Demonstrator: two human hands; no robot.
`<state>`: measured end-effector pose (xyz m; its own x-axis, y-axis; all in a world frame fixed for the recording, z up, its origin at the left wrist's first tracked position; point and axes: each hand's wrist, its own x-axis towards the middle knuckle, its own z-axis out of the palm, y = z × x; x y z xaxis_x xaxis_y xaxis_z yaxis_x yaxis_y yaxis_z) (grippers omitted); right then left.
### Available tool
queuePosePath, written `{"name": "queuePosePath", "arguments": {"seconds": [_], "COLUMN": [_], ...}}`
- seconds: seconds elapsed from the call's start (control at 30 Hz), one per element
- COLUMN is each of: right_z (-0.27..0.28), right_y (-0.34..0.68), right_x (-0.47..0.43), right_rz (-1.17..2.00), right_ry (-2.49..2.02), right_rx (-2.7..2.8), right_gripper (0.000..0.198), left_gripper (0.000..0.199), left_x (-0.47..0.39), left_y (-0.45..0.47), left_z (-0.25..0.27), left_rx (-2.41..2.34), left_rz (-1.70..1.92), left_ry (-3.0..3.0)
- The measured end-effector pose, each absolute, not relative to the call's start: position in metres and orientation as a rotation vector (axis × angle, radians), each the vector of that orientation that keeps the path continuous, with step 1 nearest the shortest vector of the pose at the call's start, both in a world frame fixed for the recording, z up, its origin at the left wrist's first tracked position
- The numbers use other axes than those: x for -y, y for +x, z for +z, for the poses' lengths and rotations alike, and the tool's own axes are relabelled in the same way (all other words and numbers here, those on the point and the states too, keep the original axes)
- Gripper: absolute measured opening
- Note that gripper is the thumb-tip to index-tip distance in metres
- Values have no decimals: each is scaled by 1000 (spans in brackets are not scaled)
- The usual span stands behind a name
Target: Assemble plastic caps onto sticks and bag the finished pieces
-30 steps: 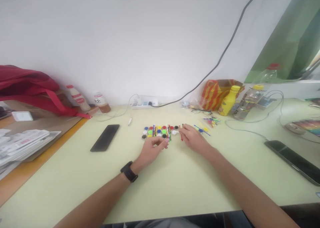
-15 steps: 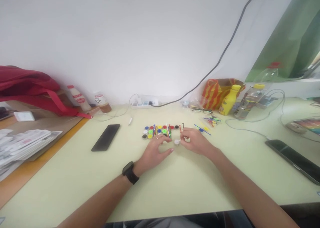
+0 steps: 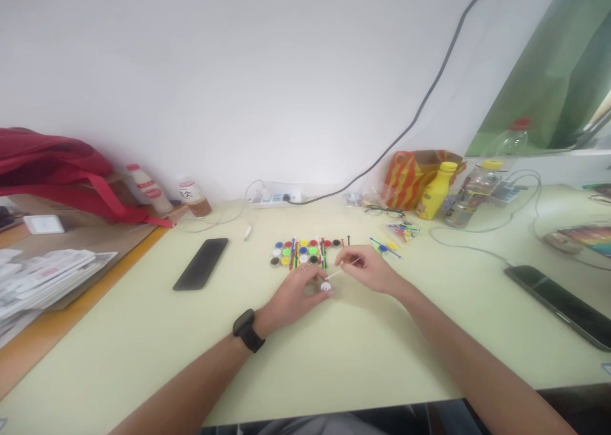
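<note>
Between the thumb and fingers of my left hand (image 3: 298, 293) is a small white plastic disc (image 3: 326, 287), its round face turned toward me. My right hand (image 3: 365, 268) pinches a thin white stick (image 3: 335, 273), whose far end slants down toward the disc. I cannot tell whether stick and disc touch. Just beyond the hands lie several coloured discs (image 3: 285, 261) in rows, with bundles of coloured sticks (image 3: 293, 254) between them. Right of my right hand, a blue stick with a blue disc (image 3: 383, 248) lies on the table.
A black phone (image 3: 201, 264) lies at left and another phone (image 3: 556, 304) at right. Loose coloured pieces (image 3: 405, 231), glasses (image 3: 384, 211), a yellow bottle (image 3: 436, 191) and a striped bag (image 3: 401, 177) stand or lie at back right. A power strip (image 3: 274, 197) runs along the wall.
My left fingers have closed on the white disc, which has shifted left and nearer to me. The white stick in my right hand now shows more plainly, angled toward the disc.
</note>
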<state>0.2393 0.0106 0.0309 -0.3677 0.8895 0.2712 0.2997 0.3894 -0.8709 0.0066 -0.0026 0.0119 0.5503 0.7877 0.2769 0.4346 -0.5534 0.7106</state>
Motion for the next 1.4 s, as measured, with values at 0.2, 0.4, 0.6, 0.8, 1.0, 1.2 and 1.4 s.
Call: {"name": "queuePosePath", "arguments": {"seconds": [0.2,0.4,0.6,0.8,1.0,1.2,1.4], "right_z": [40,35,28,23,24,21,22], "right_y": [239,232,219,209,210,214,215], "right_x": [-10,-5,0,3,5,1,-2], "right_rz": [1096,1227,1343,1204,1104,1061,1101], "right_ry": [-950,-880,-747,-826,-877,-867,-848], "right_rx": [1645,1597,1639,1745,1815,1819,1720], "right_gripper": [15,21,26,27,18,18,24], "left_gripper": [17,24,26,24,26,31,30], "left_x": [-3,-9,-10,-5,-1,1,-4], "left_y": [6,6,5,7,9,9,8], "left_z": [13,8,7,14,14,18,13], "left_rx": [-930,-919,-939,-985,-908,-831,-882], "left_rz": [978,1004,1032,1039,996,1020,1048], "left_ry": [1948,1778,1717,1747,1759,1752,1680]}}
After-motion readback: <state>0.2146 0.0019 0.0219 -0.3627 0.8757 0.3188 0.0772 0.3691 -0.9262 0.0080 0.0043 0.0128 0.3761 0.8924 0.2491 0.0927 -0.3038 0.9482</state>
